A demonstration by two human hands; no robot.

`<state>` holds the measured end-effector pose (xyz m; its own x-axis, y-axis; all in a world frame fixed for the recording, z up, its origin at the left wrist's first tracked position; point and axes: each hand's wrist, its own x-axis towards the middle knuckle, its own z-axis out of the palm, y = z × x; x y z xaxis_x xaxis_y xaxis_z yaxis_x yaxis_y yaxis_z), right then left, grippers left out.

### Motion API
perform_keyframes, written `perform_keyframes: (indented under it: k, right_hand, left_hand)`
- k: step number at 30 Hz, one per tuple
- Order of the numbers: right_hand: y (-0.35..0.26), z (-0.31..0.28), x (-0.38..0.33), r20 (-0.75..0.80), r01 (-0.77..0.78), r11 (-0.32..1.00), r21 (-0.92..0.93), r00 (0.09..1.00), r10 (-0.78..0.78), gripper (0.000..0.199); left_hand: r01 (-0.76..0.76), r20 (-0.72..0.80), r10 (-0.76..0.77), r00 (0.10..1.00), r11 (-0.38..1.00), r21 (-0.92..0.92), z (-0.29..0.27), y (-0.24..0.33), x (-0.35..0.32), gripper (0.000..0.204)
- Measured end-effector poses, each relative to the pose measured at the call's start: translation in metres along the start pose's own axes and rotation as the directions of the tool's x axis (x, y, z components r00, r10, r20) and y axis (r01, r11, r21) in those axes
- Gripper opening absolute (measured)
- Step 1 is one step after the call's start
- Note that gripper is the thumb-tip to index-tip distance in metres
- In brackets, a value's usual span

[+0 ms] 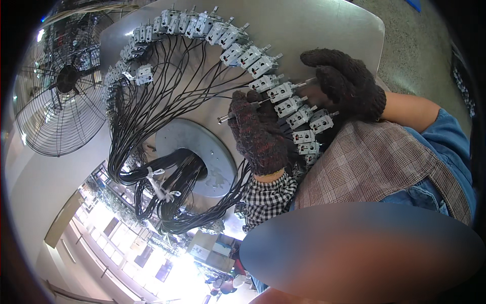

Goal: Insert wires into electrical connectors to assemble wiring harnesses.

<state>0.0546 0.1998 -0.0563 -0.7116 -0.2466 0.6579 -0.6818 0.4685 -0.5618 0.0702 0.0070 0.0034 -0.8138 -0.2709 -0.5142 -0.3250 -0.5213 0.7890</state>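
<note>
Several small grey-white units [253,55] with metal pins lie in an arc on a round grey table [314,25], each trailing black wires [152,106]. My left hand [258,134], in a dark knitted glove, is closed around a thin metal rod [225,118] that points left, just inside the arc. My right hand [349,83], also gloved, curls over the units at the right end of the arc, its fingers closed on one grey unit [283,91] whose pin sticks out to the left.
The black wires gather into a hole in a grey disc [192,137] at the table's middle, bundled with white ties [159,187]. A large wire-caged fan [61,86] stands at the left. A checked cloth [379,162] covers my lap.
</note>
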Motion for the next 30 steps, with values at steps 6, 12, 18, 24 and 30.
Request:
perform_keyframes:
  k: [6,12,18,24,30]
  right_hand:
    - [-0.004,-0.003,-0.004,0.081,-0.214,0.968,0.130,0.975,0.205,0.044]
    - [-0.010,-0.007,-0.003,0.130,-0.312,0.928,0.203,0.948,0.290,0.051]
    - [0.002,0.001,-0.003,0.000,0.022,0.999,-0.031,1.000,-0.022,0.057]
    - [-0.010,-0.004,-0.007,0.163,-0.338,0.883,0.327,0.940,0.300,0.049]
    - [-0.002,-0.004,-0.011,0.046,-0.178,0.971,0.158,0.984,0.173,0.050]
  left_hand:
    - [-0.005,-0.023,0.003,1.000,0.998,-0.066,0.004,0.000,-0.001,0.031]
    - [0.051,0.026,-0.048,0.998,0.992,-0.118,-0.006,0.001,0.002,0.029]
    - [0.013,0.007,-0.012,1.000,0.993,-0.114,-0.008,-0.004,0.004,0.028]
    - [-0.024,0.143,0.041,0.989,0.993,-0.118,-0.013,-0.006,0.006,0.030]
    - [-0.019,0.027,0.021,0.999,0.995,-0.094,0.000,0.000,-0.002,0.031]
